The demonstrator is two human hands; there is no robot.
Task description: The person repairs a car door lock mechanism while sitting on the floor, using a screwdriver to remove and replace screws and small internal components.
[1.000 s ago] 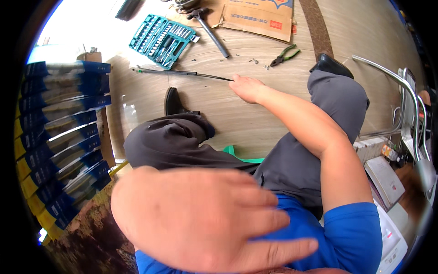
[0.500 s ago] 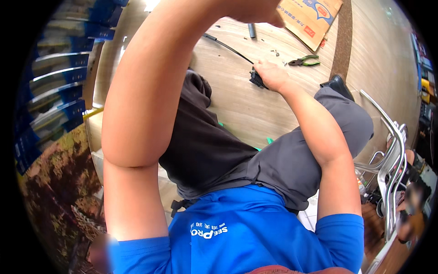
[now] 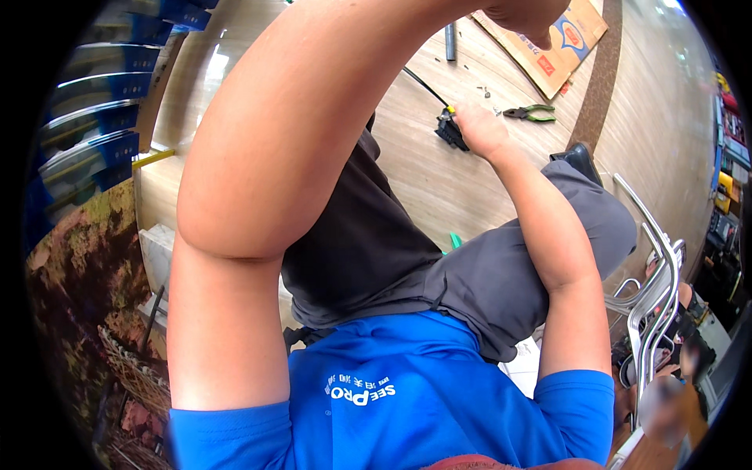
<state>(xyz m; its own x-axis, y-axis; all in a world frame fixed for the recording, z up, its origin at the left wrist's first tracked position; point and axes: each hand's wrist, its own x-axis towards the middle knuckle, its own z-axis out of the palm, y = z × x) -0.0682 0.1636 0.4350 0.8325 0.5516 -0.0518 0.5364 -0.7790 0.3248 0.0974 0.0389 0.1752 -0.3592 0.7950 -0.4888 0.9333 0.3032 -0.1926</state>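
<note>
My right hand (image 3: 486, 129) is closed around a black mechanical fitting (image 3: 451, 131) with a small yellow piece, at the end of a thin black cable (image 3: 423, 82) on the floor. My left forearm arches high across the picture; its hand (image 3: 533, 19) is at the top edge, partly out of frame, with bent fingertips over a cardboard sheet (image 3: 548, 66) in the picture. Whether it holds anything I cannot tell. Green-handled pliers (image 3: 529, 113) lie right of my right hand, near small loose metal bits (image 3: 486, 92). A dark steel tool handle (image 3: 450, 43) shows beyond.
Stacked blue packages (image 3: 102, 102) stand at left, above a brown patterned panel (image 3: 86, 313). Bent chrome tubing (image 3: 666, 266) curves along my right. Blurred parts of a person (image 3: 666, 403) show at the lower right. My bent legs (image 3: 501, 274) frame the working area.
My left hand has risen from low before me to the top edge, moving right lately. The fitting at my right hand came into sight, and the view shifted, hiding the socket set.
</note>
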